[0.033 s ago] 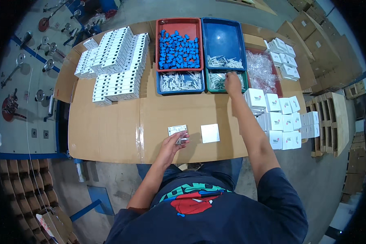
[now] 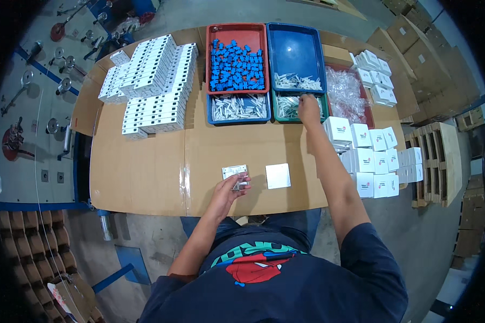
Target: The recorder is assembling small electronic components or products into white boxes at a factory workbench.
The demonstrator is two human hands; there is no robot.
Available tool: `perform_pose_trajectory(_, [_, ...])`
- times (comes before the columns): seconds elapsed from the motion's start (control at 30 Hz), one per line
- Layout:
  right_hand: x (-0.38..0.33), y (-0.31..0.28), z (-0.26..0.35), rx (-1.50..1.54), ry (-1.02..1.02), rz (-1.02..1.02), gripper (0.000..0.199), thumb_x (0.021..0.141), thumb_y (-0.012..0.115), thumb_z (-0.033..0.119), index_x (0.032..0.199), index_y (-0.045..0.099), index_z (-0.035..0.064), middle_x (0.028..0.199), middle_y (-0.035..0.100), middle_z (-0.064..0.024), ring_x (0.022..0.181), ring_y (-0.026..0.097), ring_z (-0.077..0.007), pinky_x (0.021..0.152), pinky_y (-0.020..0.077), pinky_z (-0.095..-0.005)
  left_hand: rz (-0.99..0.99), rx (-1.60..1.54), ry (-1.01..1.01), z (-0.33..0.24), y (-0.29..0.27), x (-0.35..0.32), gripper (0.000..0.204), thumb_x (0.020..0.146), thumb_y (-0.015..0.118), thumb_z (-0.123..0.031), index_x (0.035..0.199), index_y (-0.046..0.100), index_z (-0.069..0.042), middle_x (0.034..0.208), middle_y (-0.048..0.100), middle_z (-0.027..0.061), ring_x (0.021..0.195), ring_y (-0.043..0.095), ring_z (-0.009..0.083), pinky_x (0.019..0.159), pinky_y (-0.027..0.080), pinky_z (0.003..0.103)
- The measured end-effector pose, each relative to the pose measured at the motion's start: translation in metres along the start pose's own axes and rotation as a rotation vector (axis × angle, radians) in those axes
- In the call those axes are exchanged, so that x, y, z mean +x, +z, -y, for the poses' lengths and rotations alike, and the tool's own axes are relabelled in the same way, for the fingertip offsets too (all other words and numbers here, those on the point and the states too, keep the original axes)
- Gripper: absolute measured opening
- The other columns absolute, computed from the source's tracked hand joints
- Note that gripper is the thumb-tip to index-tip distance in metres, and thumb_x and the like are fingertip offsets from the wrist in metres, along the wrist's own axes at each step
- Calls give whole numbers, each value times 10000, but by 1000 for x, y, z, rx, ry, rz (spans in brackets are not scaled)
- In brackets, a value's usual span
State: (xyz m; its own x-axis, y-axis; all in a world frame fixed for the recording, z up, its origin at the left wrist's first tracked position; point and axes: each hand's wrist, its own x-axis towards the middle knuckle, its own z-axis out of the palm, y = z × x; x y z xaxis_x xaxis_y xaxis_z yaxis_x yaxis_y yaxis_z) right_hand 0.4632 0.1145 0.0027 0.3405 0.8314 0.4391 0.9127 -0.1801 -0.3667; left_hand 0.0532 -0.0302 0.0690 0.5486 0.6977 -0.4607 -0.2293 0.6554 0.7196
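Head view: cardboard-topped table (image 2: 145, 177), seen from above
Right hand (image 2: 309, 109): stretched into green tray (image 2: 278, 116) of small white parts (image 2: 288, 104); grip cannot be told
Left hand (image 2: 229, 189): loosely closed on small metal piece (image 2: 237, 184), beside white plate (image 2: 235, 171)
Risk: neighbouring parts could be dragged out; tray is crowded

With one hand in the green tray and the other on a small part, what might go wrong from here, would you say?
1. The right hand reaches far across into the green tray; the forearm passes close to the stacked white boxes and might topple them.
2. The left hand works near the cardboard's front edge, so its small part could drop to the floor.
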Motion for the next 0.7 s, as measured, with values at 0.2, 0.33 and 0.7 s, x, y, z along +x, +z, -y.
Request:
perform_pose_trajectory(0.2, [-16, -48, 40, 395, 142, 158, 178, 905, 681, 74, 1066, 730, 15, 940, 733, -178, 860, 723, -289, 790, 563, -367, 15, -183, 28, 4, 0, 10, 513, 1100, 438, -417, 1378, 571, -7, 1234, 672, 118, 1046, 662, 204, 948, 530, 364])
perform_pose_trajectory(0.33, [-56, -90, 88, 820, 259, 374, 207, 913, 727, 51, 1106, 698, -21, 943, 729, -71, 860, 690, -116, 782, 543, -254, 43, -156, 9, -7, 10, 12, 518, 1099, 434, -431, 1365, 582, -13, 1228, 680, 109, 1047, 665, 197, 935, 534, 358])
perform_pose_trajectory(0.7, [-109, -139, 186, 970, 182, 688, 171, 920, 710, 15, 1082, 693, -40, 901, 718, -69, 858, 664, -103, 784, 544, -238, 144, -238, -20, -7, 19, 14, 503, 1099, 429, -418, 1363, 564, -12, 1259, 670, 132, 1043, 678, 226, 937, 544, 374])
